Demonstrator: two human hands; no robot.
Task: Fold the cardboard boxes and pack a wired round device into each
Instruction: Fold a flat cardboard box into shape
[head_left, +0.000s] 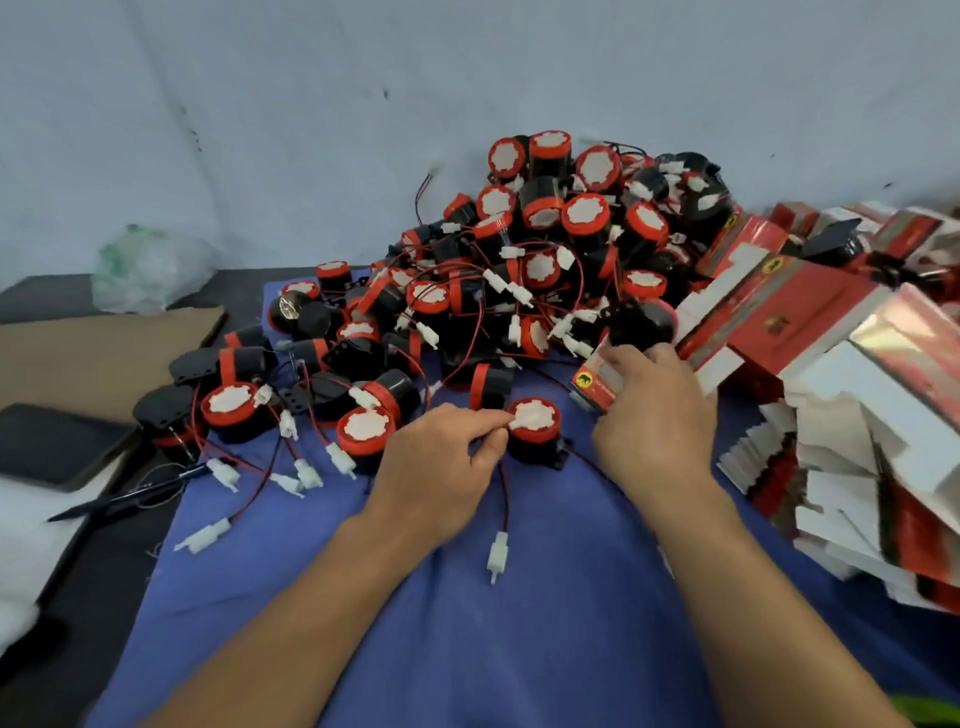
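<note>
1. Our two forearms reach forward over the blue cloth (519, 649) that covers the tabletop, and both hands work just in front of the heap (545, 249) of round devices.
2. Our left hand (441, 457) pinches with thumb and forefinger at the white top of one device (537, 434). This device stands alone on the cloth, a little apart from the heap. We cannot tell if the fingers hold the rim itself or a small white part on it.
3. The wire (503, 499) of this device runs toward us over the cloth and ends in a white plug (497, 556), which lies free.
4. Our right hand (654, 415) has its fingers curled round a small red box (597, 387), just to the right of the device and not touching it. The view is blurred there, so we cannot say if the box is already fully opened.
5. More boxes (810, 332) lie in a loose pile at the right edge, some set up and many flat.
6. We judge that the step in hand is packing: one device is chosen and one box is ready beside it.
7. The next move, as we see it, calls for these things:
   - a firmer hold on the device, because a pinch at the top may slip;
   - the open end of the box turned toward the left hand;
   - the wire and plug gathered up, so that they go inside with the device and do not hang out when the flaps close.
</note>
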